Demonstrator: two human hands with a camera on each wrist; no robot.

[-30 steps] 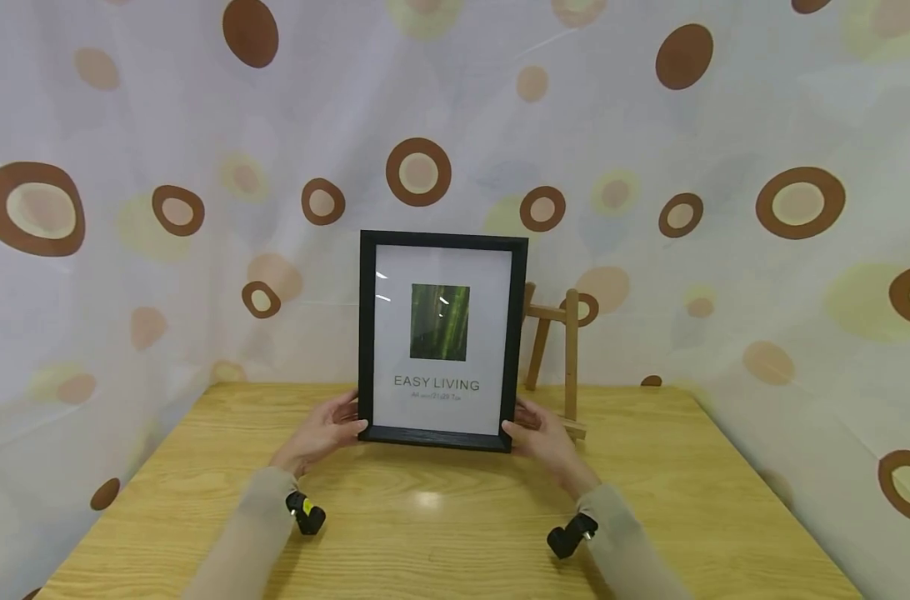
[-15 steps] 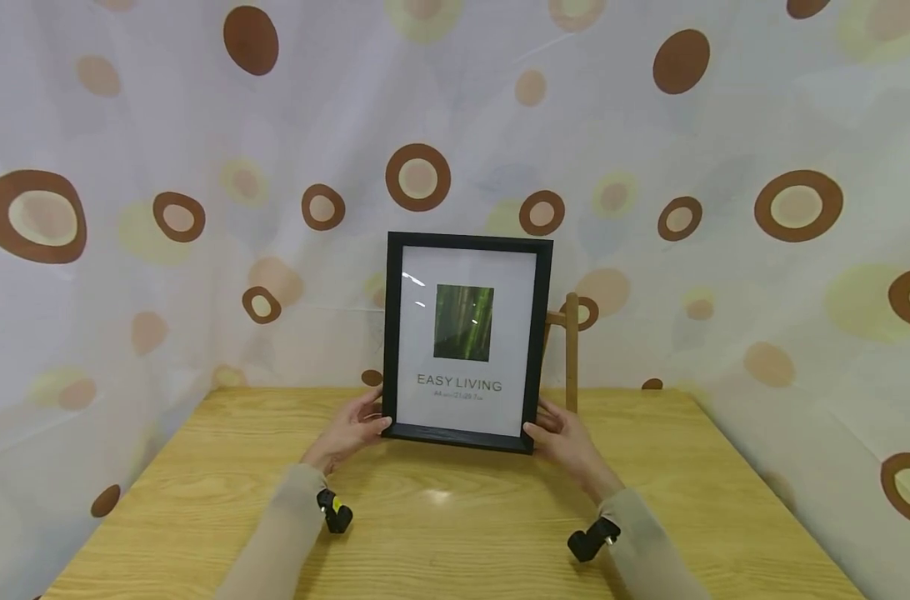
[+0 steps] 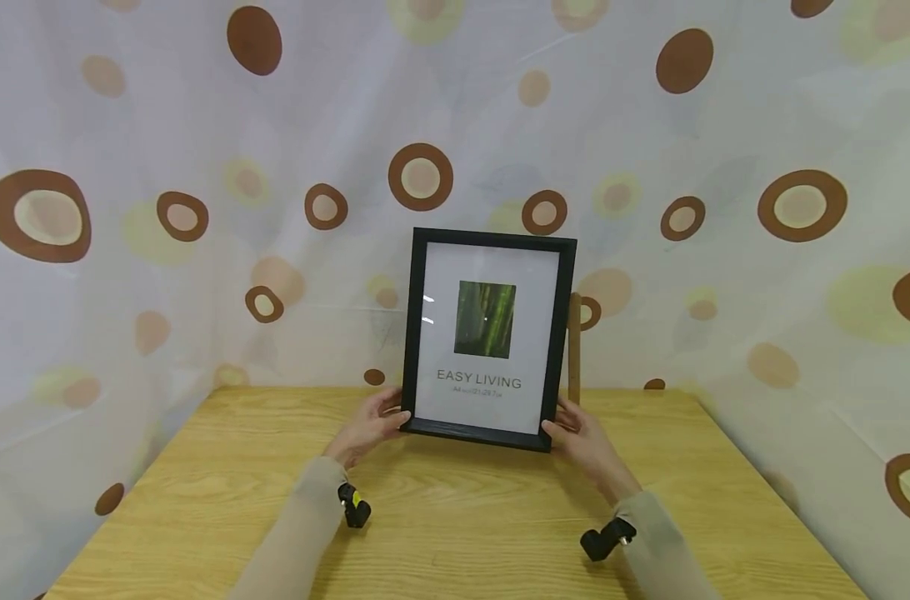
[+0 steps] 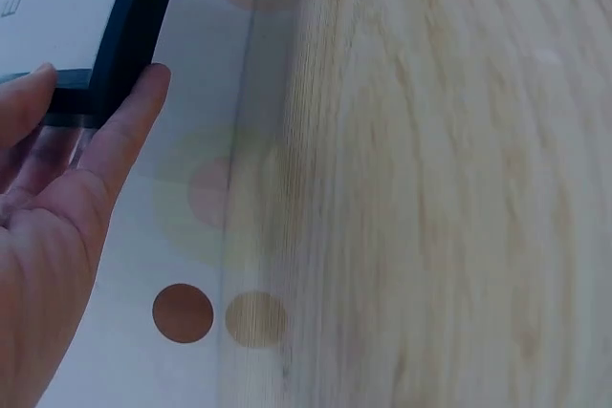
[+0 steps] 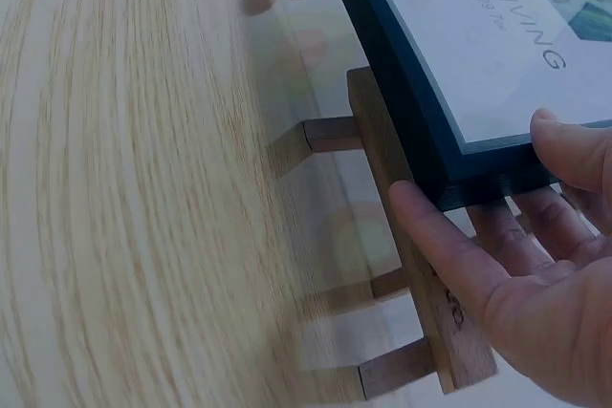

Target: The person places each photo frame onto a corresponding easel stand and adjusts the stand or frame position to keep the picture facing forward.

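Head view: the black picture frame [image 3: 488,340] had shifted rightward, hiding most of the wooden easel [image 3: 574,358].
The left hand [image 3: 371,423] and right hand [image 3: 588,443] each gripped a lower corner, thumbs on the front, holding the frame slightly tilted above the desk [image 3: 455,533]. Only the easel's right post showed past its edge (whether frame and easel touched, I could not tell), so the shift seemed to have brought the two closer into line.
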